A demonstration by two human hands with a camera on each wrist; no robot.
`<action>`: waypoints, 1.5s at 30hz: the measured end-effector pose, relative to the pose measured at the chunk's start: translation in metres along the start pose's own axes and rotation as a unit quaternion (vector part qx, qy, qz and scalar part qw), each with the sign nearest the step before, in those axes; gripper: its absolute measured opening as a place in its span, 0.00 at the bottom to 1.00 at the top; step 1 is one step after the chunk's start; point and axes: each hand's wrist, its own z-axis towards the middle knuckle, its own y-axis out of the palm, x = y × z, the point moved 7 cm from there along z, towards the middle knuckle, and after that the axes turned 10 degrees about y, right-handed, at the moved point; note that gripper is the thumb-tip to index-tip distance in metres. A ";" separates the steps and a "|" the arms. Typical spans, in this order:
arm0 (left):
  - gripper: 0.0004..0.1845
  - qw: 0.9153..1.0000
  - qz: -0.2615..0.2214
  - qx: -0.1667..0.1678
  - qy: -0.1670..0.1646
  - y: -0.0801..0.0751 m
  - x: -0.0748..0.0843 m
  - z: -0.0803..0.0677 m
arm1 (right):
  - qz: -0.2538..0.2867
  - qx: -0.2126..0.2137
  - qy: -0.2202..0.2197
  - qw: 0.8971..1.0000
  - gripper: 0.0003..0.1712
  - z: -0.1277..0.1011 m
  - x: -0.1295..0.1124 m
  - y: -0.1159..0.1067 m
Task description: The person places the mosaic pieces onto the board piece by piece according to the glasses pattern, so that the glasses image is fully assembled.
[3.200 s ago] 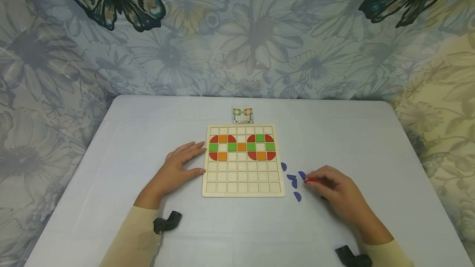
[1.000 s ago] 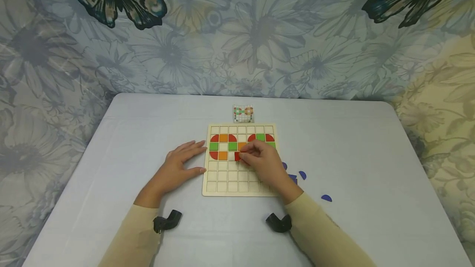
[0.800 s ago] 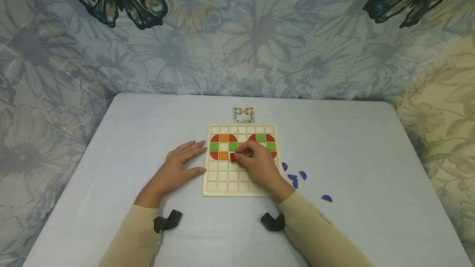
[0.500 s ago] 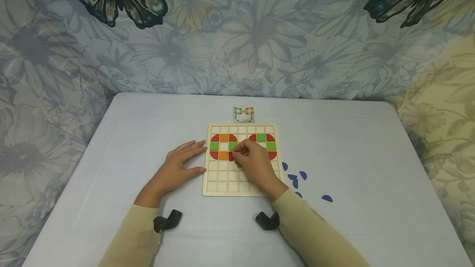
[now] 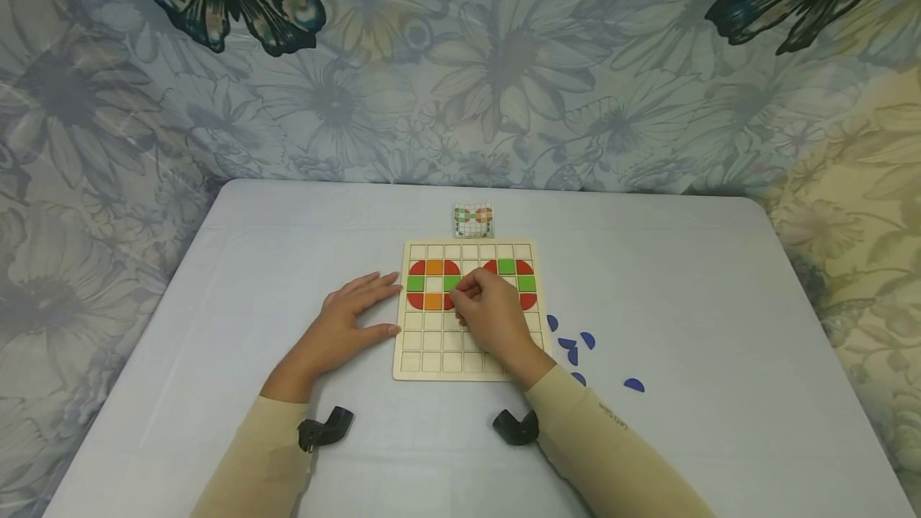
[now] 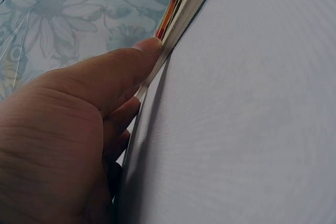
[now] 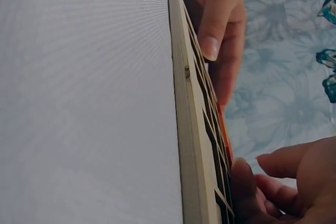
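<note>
Two hands work at a wooden grid board [image 5: 471, 368] lying mid-table [image 5: 683, 262], the pale tabletop stretching bare to the left, right and far edges around it. Left hand [image 5: 345, 324] lies flat and spread on the table, thumb and fingertips touching the board's left edge. Right hand [image 5: 489, 314] reaches over the board from the near side, fingers curled and pinching at a red piece [image 5: 448, 303] in the third row, beside the orange tile; the piece is mostly hidden under the fingertips. Five blue pieces [image 5: 586, 340] lie scattered just off the board's right near corner. A small pattern card [image 5: 472, 220] stands just beyond the far edge.
</note>
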 end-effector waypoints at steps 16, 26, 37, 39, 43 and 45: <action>0.36 1.000 -0.006 0.001 0.002 -0.001 0.002 0.000 | 0.012 -0.036 0.001 0.999 0.05 0.000 0.001 0.000; 0.36 1.000 -0.004 0.002 0.001 -0.001 0.002 -0.001 | 0.126 -0.115 0.016 0.985 0.21 -0.002 -0.002 -0.011; 0.37 1.000 -0.002 -0.003 0.002 0.000 0.001 -0.001 | 0.188 -0.191 -0.027 0.963 0.37 -0.015 -0.012 -0.045; 0.37 1.000 -0.002 -0.004 0.000 0.001 0.001 -0.001 | 0.210 -0.199 -0.041 0.956 0.39 -0.018 -0.011 -0.054; 0.37 1.000 -0.001 -0.003 -0.001 0.001 0.001 -0.001 | 0.244 -0.207 -0.056 0.946 0.42 -0.023 -0.005 -0.070; 0.38 1.000 -0.001 -0.001 0.001 0.001 0.002 -0.001 | 0.251 -0.206 -0.062 0.944 0.42 -0.025 -0.001 -0.079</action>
